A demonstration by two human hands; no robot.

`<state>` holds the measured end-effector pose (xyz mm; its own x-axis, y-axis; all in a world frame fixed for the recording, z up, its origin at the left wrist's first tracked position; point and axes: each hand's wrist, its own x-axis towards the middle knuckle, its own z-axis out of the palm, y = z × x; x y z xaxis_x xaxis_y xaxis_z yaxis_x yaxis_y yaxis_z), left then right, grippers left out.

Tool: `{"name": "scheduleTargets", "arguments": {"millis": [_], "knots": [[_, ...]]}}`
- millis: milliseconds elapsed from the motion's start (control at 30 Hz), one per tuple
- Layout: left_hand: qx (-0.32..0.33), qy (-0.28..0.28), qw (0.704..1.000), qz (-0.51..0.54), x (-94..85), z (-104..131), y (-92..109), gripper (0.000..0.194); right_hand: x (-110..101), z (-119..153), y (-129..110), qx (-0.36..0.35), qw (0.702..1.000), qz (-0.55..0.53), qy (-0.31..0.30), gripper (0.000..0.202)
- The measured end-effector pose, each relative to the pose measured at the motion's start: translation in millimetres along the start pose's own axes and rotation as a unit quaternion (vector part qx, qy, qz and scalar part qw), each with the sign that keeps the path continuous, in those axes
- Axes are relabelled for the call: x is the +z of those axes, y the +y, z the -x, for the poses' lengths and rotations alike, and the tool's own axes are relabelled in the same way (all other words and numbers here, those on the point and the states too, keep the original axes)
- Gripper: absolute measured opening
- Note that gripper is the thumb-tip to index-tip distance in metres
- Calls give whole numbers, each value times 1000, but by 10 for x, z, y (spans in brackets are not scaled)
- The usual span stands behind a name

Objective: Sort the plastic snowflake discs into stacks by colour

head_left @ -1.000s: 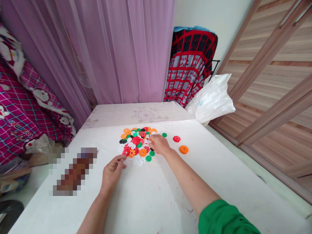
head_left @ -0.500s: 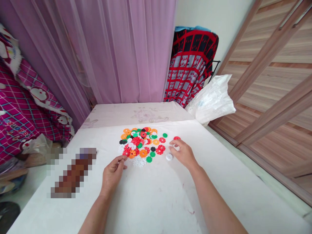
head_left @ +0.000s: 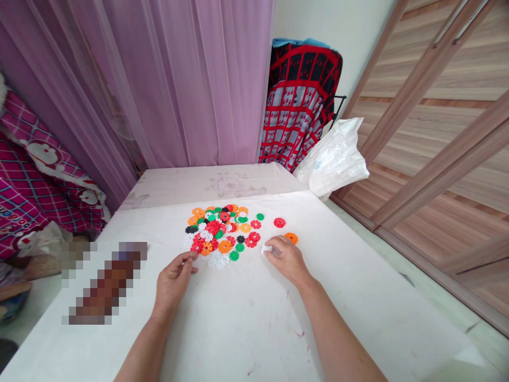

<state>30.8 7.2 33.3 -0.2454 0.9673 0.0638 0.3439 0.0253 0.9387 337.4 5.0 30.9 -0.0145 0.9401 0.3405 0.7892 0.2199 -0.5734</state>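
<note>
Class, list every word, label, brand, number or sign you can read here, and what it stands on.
No text can be read with certainty.
Magenta plaid fabric: pale lettering, too blurred.
White plastic bag: bluish print, too faint.
Red-and-black patterned cloth: card-like markings, too small.

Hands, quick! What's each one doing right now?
Left hand: beside a red disc; can't tell if it's gripping anything.
Right hand: closed, pinching something white, probably discs.

discs (head_left: 213, 227): dozens, overlap hides total | hands (head_left: 174, 278) (head_left: 288, 258): 2 | white bag (head_left: 334, 158): 1 | cabinet handles (head_left: 450, 23) (head_left: 471, 20): 2
</note>
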Motion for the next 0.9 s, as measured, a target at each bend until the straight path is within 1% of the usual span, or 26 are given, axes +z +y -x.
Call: {"name": "scheduleTargets", "arguments": {"millis": [200,267,333,467,567,733,900], "knots": [[-2,-2,1000,0,-2,4,1,38,-3,27,8,0,1000,12,-21,10],[2,-3,1000,8,-1,2,-13,38,-2,34,2,-3,1000,13,-26,13],[6,-1,1000,14,0,-2,-28,39,5,43,-8,4,999,20,-26,20],[0,-4,1000,11,0,-2,-29,39,49,48,-33,39,998,50,-18,39],[-6,-4,1000,15,0,8,5,38,93,36,-41,40,996,81,-23,45],[-10,1,1000,23,3,22,43,39,126,26,-17,51,993,104,-23,41],[1,-2,1000,26,9,13,-10,38,134,24,28,48,993,107,-16,39]]}}
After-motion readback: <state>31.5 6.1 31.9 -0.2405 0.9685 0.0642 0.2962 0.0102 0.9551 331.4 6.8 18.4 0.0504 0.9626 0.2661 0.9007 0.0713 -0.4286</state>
